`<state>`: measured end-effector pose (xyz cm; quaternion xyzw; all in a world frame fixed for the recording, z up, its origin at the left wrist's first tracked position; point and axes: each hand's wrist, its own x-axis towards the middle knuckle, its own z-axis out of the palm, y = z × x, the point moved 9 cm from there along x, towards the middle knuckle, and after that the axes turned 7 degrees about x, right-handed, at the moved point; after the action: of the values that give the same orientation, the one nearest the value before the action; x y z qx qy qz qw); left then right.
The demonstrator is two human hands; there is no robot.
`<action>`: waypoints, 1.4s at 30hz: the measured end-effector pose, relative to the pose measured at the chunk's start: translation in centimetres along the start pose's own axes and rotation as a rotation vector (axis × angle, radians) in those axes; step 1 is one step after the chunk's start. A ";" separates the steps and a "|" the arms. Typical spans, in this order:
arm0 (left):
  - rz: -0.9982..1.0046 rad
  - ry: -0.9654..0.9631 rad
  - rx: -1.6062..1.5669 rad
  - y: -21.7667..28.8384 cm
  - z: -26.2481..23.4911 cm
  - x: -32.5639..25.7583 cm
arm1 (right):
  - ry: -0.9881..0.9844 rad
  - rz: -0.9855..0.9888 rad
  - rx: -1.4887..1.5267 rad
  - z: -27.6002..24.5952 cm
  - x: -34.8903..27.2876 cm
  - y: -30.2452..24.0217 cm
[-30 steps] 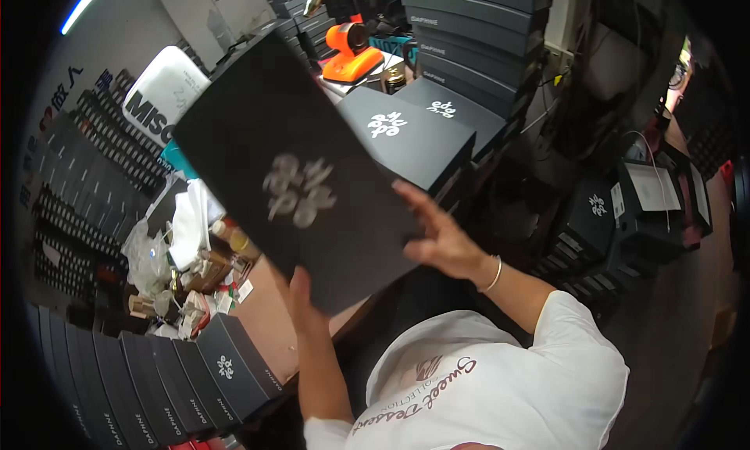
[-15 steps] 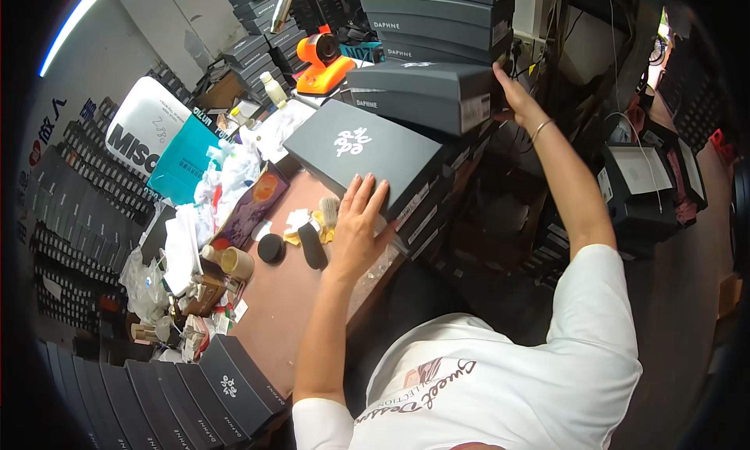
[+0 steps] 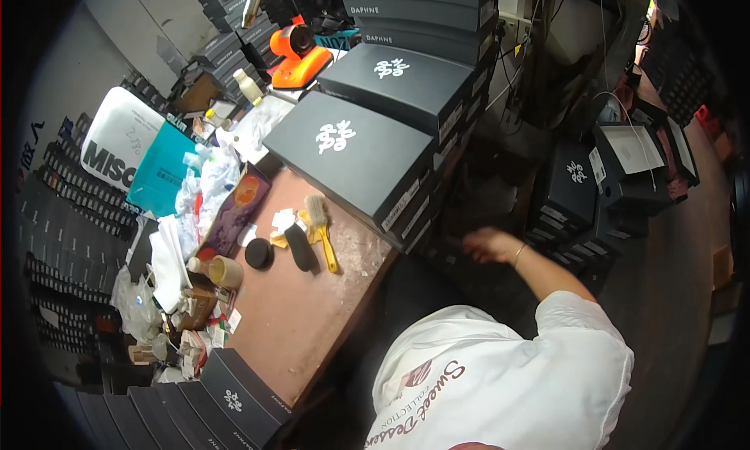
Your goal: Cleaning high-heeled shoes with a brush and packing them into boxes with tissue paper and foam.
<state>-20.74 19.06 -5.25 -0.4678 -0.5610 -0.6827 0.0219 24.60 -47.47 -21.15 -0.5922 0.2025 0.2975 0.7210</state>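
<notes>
Your right hand (image 3: 491,245) is down low off the table edge, blurry, fingers look loosely spread and empty as far as I can tell, reaching toward the dark boxes on the floor (image 3: 574,196); your left hand isn't in view at all. Up and to the left of it, the black shoe box (image 3: 351,157) already sits on the stack, so that one looks placed, with more boxes left below.

Brush (image 3: 319,230) on table (image 3: 312,317) — boxes (image 3: 351,157) behind
</notes>
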 end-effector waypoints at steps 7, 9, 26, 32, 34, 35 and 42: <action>-1.135 -0.829 -0.484 -7.6 9.4 -9.2 | -0.365 -0.081 -0.339 14.4 1.5 2.1; -1.172 -0.873 -0.469 -7.4 9.3 -9.7 | -0.376 -0.183 -0.408 15.8 1.4 0.3; -0.762 -1.893 -0.370 8.6 8.8 -26.1 | -0.731 -0.350 -0.733 39.7 1.4 0.4; -1.324 -1.732 -0.648 13.2 8.6 -28.6 | -0.820 0.204 -0.253 38.3 2.3 -0.2; -1.218 -1.646 -0.609 11.9 9.5 -27.0 | -0.813 0.134 -0.103 39.1 0.9 -2.6; -1.171 -1.588 -0.589 11.0 9.6 -26.1 | -0.817 0.106 -0.038 40.0 0.0 -3.7; -0.319 -1.623 -0.665 17.7 9.4 -13.0 | -0.941 -0.041 -0.048 46.6 -7.3 1.2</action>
<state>2.11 13.48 -1.34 -0.7056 -0.2350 -0.2636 -0.6143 15.56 -3.34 -7.23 -0.4133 -0.1648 0.5237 0.7265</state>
